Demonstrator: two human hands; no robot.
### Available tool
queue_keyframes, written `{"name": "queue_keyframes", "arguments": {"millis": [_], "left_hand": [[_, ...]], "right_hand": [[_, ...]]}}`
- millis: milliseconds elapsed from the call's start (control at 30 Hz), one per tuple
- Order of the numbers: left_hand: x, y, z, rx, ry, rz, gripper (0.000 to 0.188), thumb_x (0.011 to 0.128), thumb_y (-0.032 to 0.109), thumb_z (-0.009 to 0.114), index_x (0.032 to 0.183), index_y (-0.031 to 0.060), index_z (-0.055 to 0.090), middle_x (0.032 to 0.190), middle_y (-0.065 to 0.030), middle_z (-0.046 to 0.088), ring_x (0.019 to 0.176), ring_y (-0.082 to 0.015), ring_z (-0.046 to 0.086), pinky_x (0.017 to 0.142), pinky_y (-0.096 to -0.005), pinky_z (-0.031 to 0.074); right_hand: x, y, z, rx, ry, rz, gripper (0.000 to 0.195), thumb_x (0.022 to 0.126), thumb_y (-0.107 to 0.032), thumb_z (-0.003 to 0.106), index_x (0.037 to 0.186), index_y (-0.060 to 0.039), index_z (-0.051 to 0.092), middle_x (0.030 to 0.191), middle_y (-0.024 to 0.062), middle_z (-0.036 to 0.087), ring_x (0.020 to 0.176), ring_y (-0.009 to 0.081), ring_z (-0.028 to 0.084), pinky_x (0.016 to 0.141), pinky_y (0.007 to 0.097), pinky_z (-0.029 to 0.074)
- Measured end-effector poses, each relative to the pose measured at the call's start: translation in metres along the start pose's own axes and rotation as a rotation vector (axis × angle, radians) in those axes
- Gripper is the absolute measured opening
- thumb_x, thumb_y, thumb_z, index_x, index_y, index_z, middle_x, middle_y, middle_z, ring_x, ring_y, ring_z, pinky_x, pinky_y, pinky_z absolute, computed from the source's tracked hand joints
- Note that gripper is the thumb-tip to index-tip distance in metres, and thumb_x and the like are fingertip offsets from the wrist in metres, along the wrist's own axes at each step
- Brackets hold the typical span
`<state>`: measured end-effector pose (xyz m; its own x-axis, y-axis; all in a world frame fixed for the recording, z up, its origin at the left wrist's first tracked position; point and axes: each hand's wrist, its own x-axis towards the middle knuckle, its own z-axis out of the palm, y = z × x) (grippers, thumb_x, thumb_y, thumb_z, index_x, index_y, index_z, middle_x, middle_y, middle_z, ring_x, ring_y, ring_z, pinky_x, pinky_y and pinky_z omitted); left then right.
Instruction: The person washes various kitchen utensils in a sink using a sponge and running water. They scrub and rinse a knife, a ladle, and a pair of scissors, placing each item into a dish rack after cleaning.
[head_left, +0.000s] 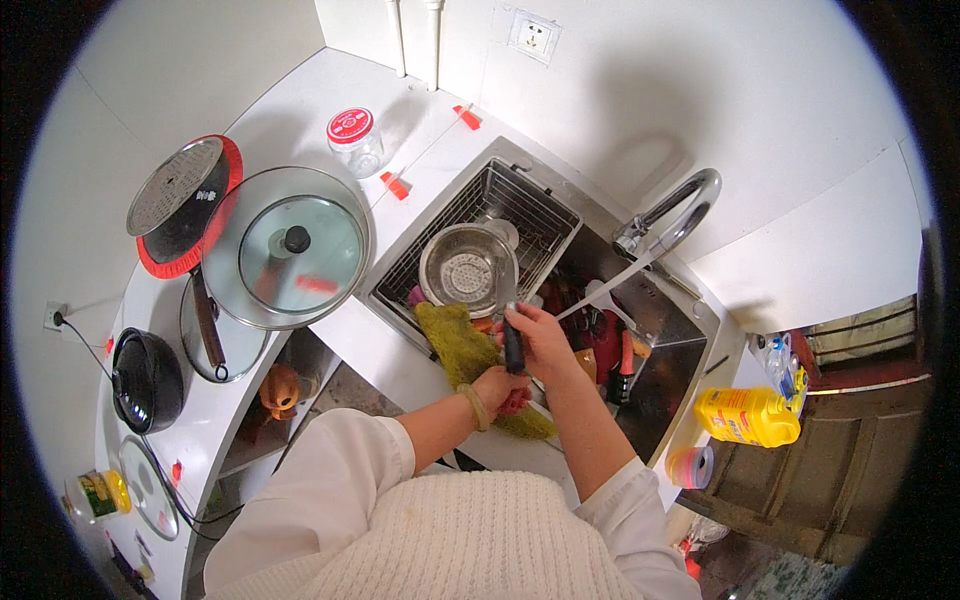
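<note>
My right hand (544, 341) grips a black-handled kitchen utensil (513, 346) at the sink's near edge. Its grey, blade-like end points away from me, over a steel colander (466, 274), and blurs into it. Curled close below the handle's lower end is my left hand (499, 391); something reddish shows at its fingers, but what it holds is unclear. A yellow-green cloth (457, 341) lies over the near rim, passing beneath my left hand. Water runs from the chrome faucet (675, 225) towards my right hand.
The colander sits in a wire drain basket (525, 191) across the sink (675, 367), whose basin holds several utensils. Glass lids (300, 247), a lidded jar (356, 142) and a black pot (146, 380) stand left. A yellow jug (746, 416) and plastic tub (690, 466) are right.
</note>
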<state>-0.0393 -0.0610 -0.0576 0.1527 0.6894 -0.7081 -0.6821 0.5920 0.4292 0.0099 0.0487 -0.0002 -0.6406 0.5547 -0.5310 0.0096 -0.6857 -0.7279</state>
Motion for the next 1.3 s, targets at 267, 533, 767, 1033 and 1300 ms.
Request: {"name": "queue_keyframes", "arguments": {"millis": [267,533,767,1033,1300], "left_hand": [[0.060,-0.051,-0.053,0.452,-0.163,0.321,0.017,0.089,0.026,0.056,0.100,0.0126,0.055,0.091,-0.0043,0.061,0.078,-0.0202,0.059,0.066,-0.0358,0.049],[0.048,-0.052,-0.047,-0.271,-0.202,0.214,0.025,0.090,0.030,0.050,0.112,0.0180,0.050,0.103,-0.0002,0.059,0.085,-0.0201,0.056,0.067,-0.0350,0.045],[0.032,-0.036,-0.037,-0.371,-0.191,0.079,0.026,0.092,0.023,0.050,0.116,0.0128,0.049,0.115,-0.0049,0.056,0.105,-0.0235,0.053,0.089,-0.0390,0.043],[0.069,-0.039,-0.043,-0.386,-0.338,0.043,0.012,0.090,0.024,0.050,0.099,0.0170,0.055,0.074,-0.0006,0.057,0.058,-0.0153,0.053,0.050,-0.0269,0.042],[0.028,0.006,0.016,-0.030,-0.116,0.043,0.017,0.085,0.024,0.060,0.091,0.0086,0.055,0.070,-0.0007,0.055,0.053,-0.0126,0.051,0.045,-0.0254,0.040]], "right_hand": [[0.062,0.048,0.038,-0.546,0.202,-0.067,0.061,0.080,-0.028,0.065,0.129,0.0011,0.042,0.113,0.0195,0.054,0.091,0.0253,0.058,0.077,0.0350,0.047],[0.067,0.043,0.065,-0.804,0.241,0.063,0.062,0.082,-0.029,0.061,0.131,-0.0001,0.038,0.118,0.0216,0.052,0.093,0.0288,0.059,0.075,0.0396,0.050],[0.071,0.057,0.058,-0.303,-0.064,0.182,0.063,0.081,-0.008,0.061,0.135,0.0021,0.031,0.107,0.0209,0.055,0.079,0.0264,0.063,0.053,0.0342,0.052],[0.030,0.024,0.040,-0.336,-0.038,-0.080,0.029,0.086,-0.011,0.055,0.112,0.0016,0.051,0.098,0.0110,0.060,0.077,0.0173,0.062,0.055,0.0260,0.047],[-0.042,-0.006,-0.029,-0.169,0.173,-0.200,0.022,0.086,-0.010,0.055,0.105,0.0006,0.053,0.090,0.0106,0.062,0.072,0.0164,0.061,0.057,0.0252,0.046]]}}
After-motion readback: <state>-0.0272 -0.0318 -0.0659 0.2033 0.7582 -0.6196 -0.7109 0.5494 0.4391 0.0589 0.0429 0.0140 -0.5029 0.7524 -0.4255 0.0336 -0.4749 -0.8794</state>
